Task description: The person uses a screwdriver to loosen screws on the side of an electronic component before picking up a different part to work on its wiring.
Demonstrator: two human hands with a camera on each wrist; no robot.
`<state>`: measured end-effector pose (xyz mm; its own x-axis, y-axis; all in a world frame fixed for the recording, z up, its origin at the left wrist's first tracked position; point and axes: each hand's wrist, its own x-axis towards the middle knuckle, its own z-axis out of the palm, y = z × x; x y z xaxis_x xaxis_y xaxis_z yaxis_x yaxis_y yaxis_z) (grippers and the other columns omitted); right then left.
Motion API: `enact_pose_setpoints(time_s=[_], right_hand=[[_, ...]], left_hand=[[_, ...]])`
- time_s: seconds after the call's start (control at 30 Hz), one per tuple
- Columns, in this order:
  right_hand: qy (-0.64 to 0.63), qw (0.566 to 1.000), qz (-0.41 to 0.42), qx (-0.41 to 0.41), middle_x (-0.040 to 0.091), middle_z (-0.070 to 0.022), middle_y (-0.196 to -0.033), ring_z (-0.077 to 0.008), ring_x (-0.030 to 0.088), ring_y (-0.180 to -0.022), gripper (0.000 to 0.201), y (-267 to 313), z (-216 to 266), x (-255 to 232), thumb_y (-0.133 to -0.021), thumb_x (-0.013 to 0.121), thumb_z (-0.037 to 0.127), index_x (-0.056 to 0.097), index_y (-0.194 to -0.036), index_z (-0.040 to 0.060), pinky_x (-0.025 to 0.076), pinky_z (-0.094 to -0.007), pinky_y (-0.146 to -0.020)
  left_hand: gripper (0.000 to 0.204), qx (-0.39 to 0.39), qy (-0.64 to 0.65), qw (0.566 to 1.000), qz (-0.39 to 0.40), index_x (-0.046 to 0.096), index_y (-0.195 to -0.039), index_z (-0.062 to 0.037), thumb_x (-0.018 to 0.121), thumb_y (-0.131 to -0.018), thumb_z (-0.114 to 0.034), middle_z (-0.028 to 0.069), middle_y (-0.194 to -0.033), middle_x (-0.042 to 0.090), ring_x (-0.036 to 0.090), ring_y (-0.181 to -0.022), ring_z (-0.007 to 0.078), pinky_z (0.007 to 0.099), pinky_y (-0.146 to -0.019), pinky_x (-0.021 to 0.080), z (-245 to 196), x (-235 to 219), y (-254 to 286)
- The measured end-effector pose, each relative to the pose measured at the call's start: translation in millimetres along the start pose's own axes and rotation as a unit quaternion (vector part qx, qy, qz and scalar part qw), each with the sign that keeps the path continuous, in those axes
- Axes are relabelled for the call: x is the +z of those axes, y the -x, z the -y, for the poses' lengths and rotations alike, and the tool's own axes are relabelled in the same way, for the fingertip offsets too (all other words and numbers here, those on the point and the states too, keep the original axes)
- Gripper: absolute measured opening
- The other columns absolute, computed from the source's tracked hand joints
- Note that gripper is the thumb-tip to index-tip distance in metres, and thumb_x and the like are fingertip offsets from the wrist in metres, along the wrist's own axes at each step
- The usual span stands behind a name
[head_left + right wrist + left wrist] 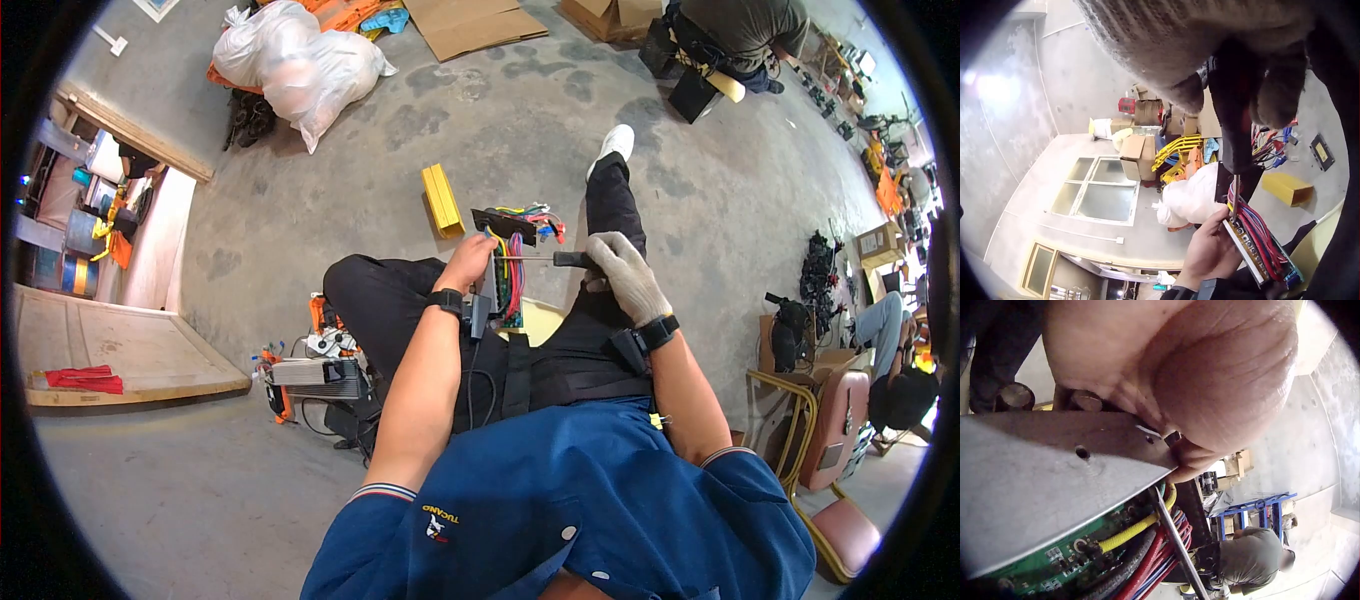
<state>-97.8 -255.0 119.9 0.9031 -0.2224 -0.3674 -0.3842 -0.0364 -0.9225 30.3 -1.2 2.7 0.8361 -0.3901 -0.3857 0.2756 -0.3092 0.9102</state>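
My bare left hand (468, 263) grips a wired green circuit board (1029, 578) by the grey metal plate (1047, 481) along its side, above my lap. Red, yellow, black and blue wires (515, 275) run along the board towards a black end plate (490, 218). In my right hand (628, 275), which wears a pale knitted glove, is a screwdriver (572, 259) with a dark handle. Its steel shaft points left across the wires. In the left wrist view the shaft's tip (1159, 490) lies right by the plate's edge, near a yellow wire (1129, 534) and my fingers.
A yellow rectangular housing (442, 202) lies on the concrete floor ahead. Tools and a finned metal part (318, 380) sit beside my left leg. White bags (300, 75) and cardboard (472, 25) lie farther off. Another person (745, 35) sits at the back right; a chair (835, 430) stands right.
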Motion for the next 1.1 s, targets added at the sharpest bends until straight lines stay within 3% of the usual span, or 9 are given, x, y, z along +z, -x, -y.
enact_pose_setpoints(time_s=[0.17,0.33,0.47,0.57,0.63,0.83,1.1], right_hand=[[0.008,1.000,0.020,0.020,0.061,-0.0037,-0.084,-0.0096,0.058,-0.063,0.034,-2,-3,-3,-0.099,0.055,0.027,0.059,-0.119,-0.0008,0.051,-0.0248,-0.060],[-0.018,0.998,0.009,-0.054,0.062,-0.0066,-0.091,-0.0123,0.059,-0.074,0.034,-8,-17,-4,-0.095,0.058,0.023,0.061,-0.119,-0.0007,0.050,-0.0272,-0.067],[-0.022,0.998,0.016,-0.053,0.062,-0.0064,-0.092,-0.0124,0.059,-0.078,0.035,-8,-16,-3,-0.095,0.060,0.024,0.060,-0.120,-0.0002,0.050,-0.0275,-0.070],[-0.021,1.000,0.005,-0.009,0.061,-0.0062,-0.091,-0.0121,0.060,-0.074,0.036,-6,-13,-1,-0.096,0.059,0.027,0.060,-0.120,0.0000,0.051,-0.0276,-0.068],[-0.004,0.999,0.044,0.026,0.061,-0.0056,-0.092,-0.0101,0.061,-0.070,0.036,-6,-13,-3,-0.101,0.055,0.032,0.059,-0.120,0.0014,0.053,-0.0246,-0.062],[0.030,0.999,-0.003,-0.020,0.060,-0.0048,-0.085,-0.0110,0.060,-0.067,0.032,-1,-5,0,-0.100,0.055,0.029,0.064,-0.111,0.0006,0.049,-0.0253,-0.063],[-0.008,1.000,-0.005,-0.001,0.060,-0.0045,-0.084,-0.0114,0.059,-0.068,0.029,-3,-5,-3,-0.099,0.055,0.027,0.064,-0.108,0.0012,0.049,-0.0255,-0.063]], left_hand=[[0.033,-0.006,0.022,1.000,-0.006,0.065,-0.098,0.0042,0.055,-0.096,-0.027,0.0072,-0.091,0.066,0.059,-0.087,0.0161,0.0338,-0.080,0.046,3,1,-2],[0.033,-0.014,0.024,1.000,-0.013,0.065,-0.100,0.0043,0.055,-0.096,-0.027,0.0082,-0.094,0.067,0.059,-0.090,0.0161,0.0333,-0.082,0.046,2,2,-1],[0.033,-0.014,0.037,0.999,-0.011,0.065,-0.101,0.0043,0.056,-0.095,-0.026,0.0086,-0.095,0.068,0.060,-0.090,0.0165,0.0335,-0.082,0.046,4,1,-2],[0.034,-0.006,0.015,1.000,-0.010,0.065,-0.103,0.0048,0.056,-0.095,-0.027,0.0101,-0.096,0.068,0.061,-0.091,0.0181,0.0345,-0.082,0.047,7,0,-5],[0.036,-0.013,-0.004,1.000,-0.010,0.065,-0.104,0.0054,0.055,-0.095,-0.028,0.0121,-0.097,0.068,0.061,-0.091,0.0200,0.0357,-0.082,0.047,10,1,-8],[0.037,0.000,-0.003,1.000,-0.019,0.065,-0.102,0.0059,0.055,-0.095,-0.029,0.0132,-0.095,0.068,0.062,-0.089,0.0209,0.0363,-0.081,0.047,5,3,-3],[0.036,0.004,0.016,1.000,-0.011,0.065,-0.101,0.0053,0.055,-0.095,-0.028,0.0117,-0.093,0.067,0.061,-0.088,0.0198,0.0361,-0.080,0.047,7,3,-3]])
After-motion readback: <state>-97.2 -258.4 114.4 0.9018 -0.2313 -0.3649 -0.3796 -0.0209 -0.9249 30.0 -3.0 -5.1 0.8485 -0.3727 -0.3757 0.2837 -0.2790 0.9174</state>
